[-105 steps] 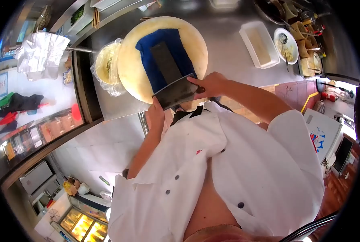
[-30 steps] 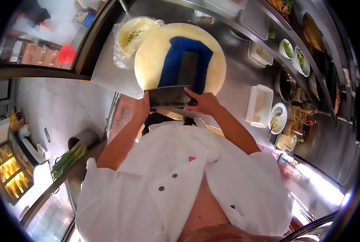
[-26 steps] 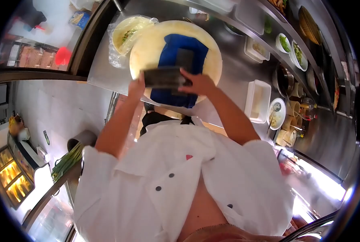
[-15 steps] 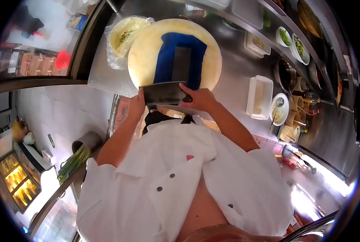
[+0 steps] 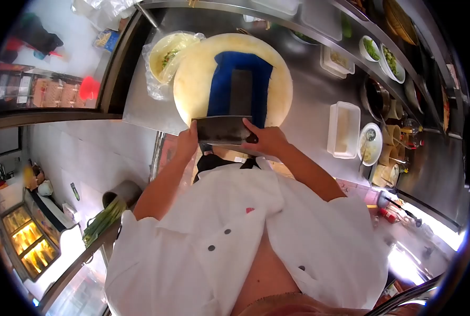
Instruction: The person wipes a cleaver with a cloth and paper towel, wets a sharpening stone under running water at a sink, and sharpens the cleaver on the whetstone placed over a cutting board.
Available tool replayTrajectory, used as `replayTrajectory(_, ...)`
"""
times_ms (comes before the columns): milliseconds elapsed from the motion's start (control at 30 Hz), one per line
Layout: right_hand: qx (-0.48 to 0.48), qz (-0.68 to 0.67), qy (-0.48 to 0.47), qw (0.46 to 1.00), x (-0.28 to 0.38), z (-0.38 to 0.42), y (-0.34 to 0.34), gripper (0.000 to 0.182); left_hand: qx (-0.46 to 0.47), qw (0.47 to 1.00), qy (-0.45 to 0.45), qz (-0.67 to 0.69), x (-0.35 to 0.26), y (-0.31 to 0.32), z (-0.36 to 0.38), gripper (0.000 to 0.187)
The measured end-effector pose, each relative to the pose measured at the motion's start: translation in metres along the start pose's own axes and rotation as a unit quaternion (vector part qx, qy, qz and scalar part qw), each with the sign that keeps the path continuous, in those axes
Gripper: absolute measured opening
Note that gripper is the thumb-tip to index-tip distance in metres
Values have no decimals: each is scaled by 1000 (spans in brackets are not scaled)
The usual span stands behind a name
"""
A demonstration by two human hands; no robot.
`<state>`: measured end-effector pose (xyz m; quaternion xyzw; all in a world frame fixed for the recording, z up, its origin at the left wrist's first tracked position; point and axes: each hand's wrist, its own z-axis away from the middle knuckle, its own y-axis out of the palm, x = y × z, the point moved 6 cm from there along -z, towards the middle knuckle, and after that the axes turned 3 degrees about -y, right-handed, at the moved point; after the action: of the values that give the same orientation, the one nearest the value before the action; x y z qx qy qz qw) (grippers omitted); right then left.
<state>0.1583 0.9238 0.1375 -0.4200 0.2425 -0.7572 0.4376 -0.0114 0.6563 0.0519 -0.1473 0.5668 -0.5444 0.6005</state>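
A dark wide-bladed cleaver (image 5: 219,130) lies crosswise at the near end of a long grey whetstone (image 5: 240,92). Under the stone is a folded blue cloth (image 5: 222,84), spread on a round pale chopping board (image 5: 190,79). My right hand (image 5: 269,141) is closed around the cleaver's handle, its thumb along the blade. At the blade's other end, the fingers of my left hand (image 5: 187,141) pinch the corner. Whether the blade's edge touches the stone is hard to tell.
Left of the board stands a plastic-lined bowl (image 5: 163,55) with chopped greens. A white tub (image 5: 343,130) and a white bowl (image 5: 369,143) sit on the steel counter at right. Shelving (image 5: 340,39) runs along the back right. Long green vegetables (image 5: 105,220) lean at lower left.
The whole view has shifted slightly down and right. Both hands still hold the cleaver at the near end of the whetstone, with little visible movement against it.
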Motion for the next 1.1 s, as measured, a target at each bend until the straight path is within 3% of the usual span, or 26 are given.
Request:
replayTrajectory(67,-21,-7,-9,1000,-2,-10,-7,98,20,999,-23,10,5,2,-22,65)
replayTrajectory(133,-67,-39,-26,997,-22,-50,-35,98,-19,998,-45,29,-19,-15,-65,80)
replayTrajectory(200,-74,5,-18,997,-26,-73,-71,99,-44,995,-86,20,-30,-24,-109,82)
replayTrajectory(267,-82,8,-11,997,-27,-73,-78,100,-41,996,-71,44,-52,-38,-114,81)
replayTrajectory(367,-50,-63,11,997,-25,-39,-45,100,-24,999,9,-32,-33,-7,-83,74)
replayTrajectory(433,-28,6,28,999,-19,-3,-13,101,-25,999,-41,17,-12,17,-39,69)
replayTrajectory(533,-41,0,25,999,-18,15,5,101,-28,999,-10,35,-39,-3,-10,70)
replayTrajectory(567,-28,-1,43,999,-17,15,1,101,49,998,-36,-13,-20,14,-40,65)
replayTrajectory(633,-13,3,76,997,-26,-14,-38,99,60,987,102,-113,-49,7,-87,63)
replayTrajectory(700,-99,-15,46,994,-46,-41,-54,99,53,999,-10,-3,-69,-10,-125,79)
replayTrajectory(733,-88,-12,62,994,-45,-37,-53,100,29,997,-47,55,-87,-22,-120,86)
replayTrajectory(867,-39,0,97,995,-33,-1,-33,100,13,998,42,-36,-63,5,-85,78)
replayTrajectory(967,-7,17,99,995,-23,47,12,100,-44,997,55,34,-71,7,-16,73)
replayTrajectory(1000,-30,38,101,994,-20,51,15,100,17,1000,1,4,-68,10,-19,75)
replayTrajectory(1100,-42,-38,114,992,-37,29,-7,99,77,996,-20,-36,-87,4,-63,78)
